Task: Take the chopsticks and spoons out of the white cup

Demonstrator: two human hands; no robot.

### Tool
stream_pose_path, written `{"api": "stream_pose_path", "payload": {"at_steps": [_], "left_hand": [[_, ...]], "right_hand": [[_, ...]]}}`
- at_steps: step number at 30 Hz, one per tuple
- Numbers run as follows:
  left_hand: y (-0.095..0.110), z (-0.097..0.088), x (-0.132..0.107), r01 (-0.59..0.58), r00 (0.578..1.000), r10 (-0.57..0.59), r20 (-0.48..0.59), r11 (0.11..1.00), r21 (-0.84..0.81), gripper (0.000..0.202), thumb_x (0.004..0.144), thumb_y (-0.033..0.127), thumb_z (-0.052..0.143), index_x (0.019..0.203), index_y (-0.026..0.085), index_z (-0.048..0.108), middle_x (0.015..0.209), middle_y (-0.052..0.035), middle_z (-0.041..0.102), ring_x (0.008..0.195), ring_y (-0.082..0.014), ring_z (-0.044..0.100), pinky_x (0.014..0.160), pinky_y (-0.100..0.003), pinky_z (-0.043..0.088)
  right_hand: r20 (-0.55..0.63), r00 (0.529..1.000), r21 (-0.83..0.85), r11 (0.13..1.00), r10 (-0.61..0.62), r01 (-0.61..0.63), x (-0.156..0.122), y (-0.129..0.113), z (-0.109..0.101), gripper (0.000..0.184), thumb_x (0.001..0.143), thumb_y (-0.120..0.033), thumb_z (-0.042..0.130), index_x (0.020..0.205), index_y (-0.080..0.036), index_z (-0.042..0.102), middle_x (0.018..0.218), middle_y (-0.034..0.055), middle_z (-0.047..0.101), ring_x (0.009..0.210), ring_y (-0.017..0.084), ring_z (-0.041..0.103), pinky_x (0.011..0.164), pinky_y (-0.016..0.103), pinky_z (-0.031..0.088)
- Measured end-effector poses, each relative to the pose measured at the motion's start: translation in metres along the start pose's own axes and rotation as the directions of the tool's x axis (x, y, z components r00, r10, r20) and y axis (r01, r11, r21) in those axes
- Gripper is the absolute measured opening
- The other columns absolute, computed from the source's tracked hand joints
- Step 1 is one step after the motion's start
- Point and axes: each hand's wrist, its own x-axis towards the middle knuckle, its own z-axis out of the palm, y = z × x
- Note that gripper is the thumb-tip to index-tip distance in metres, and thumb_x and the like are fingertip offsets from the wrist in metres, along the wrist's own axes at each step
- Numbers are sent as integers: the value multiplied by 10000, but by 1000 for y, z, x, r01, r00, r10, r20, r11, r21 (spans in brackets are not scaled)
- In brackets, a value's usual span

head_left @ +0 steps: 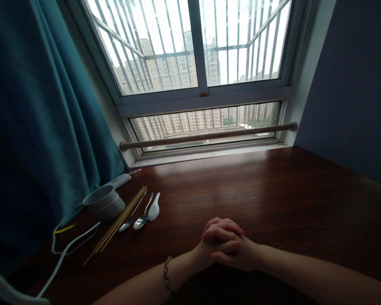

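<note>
My left hand (206, 250) and my right hand (246, 255) are clasped together at the table's near side, their fingers interlaced. No object shows between them, and the palms are hidden. A chain bracelet (167, 275) circles my left wrist. To the left of my hands lies a white spoon (154, 208), the closest utensil to them. Beside it are a metal spoon (142, 221) and a second, thinner metal spoon (127, 224). Several wooden chopsticks (120, 218) lie in a loose bundle along the spoons' left side.
The dark wooden table (225, 182) reaches back to a barred window (203, 91) with a rail (209, 136) across it. At left stand a grey-white perforated basket (104, 205), a white power strip (118, 181), a white cable (65, 250) and a blue curtain (79, 127).
</note>
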Motion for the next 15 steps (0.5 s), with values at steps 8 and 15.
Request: {"api": "stream_pose_path", "payload": {"at_steps": [8, 15], "left_hand": [[12, 18, -1, 137, 975, -126, -184, 989, 49, 131, 611, 175, 629, 650, 142, 508, 690, -1, 420, 786, -186, 499, 666, -229, 449], [8, 28, 1, 73, 984, -86, -155, 993, -91, 152, 666, 287, 586, 707, 146, 550, 725, -32, 436, 827, -224, 487, 660, -276, 443]], "right_hand": [[-5, 1000, -1, 1000, -15, 15, 1, 1, 0, 408, 719, -250, 558, 1112, -171, 483, 1075, 70, 438, 1039, 139, 400, 870, 261, 384], [-17, 1000, 15, 1000, -19, 19, -1, 1, 1, 410, 717, -243, 561, 1113, -174, 482, 1082, 70, 435, 1054, 141, 389, 872, 260, 386]]}}
